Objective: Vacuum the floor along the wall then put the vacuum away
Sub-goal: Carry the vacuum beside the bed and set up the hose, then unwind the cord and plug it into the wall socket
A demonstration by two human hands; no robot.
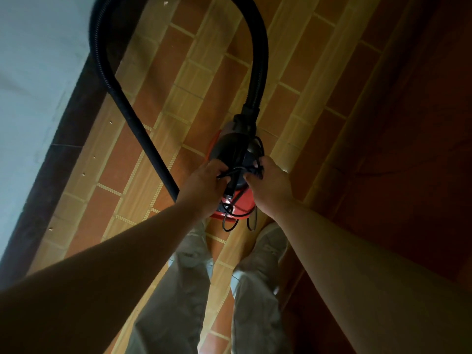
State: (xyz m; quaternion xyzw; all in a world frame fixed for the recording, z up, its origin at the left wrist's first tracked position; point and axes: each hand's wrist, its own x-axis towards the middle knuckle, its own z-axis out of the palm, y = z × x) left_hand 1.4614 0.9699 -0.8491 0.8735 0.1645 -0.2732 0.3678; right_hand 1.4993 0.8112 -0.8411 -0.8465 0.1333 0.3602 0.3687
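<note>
both hands' fingers (219, 172) closed on cord (237, 172) | vacuum (229, 149) | hose (258, 60) loops beside wall (38, 72)

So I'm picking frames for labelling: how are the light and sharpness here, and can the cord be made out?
Head view: dim, right floor lost in shadow, brighter by the wall; wide-angle bends lines; hose slightly blurred; cord legible over the vacuum, tangled between left hand and right hand.
</note>
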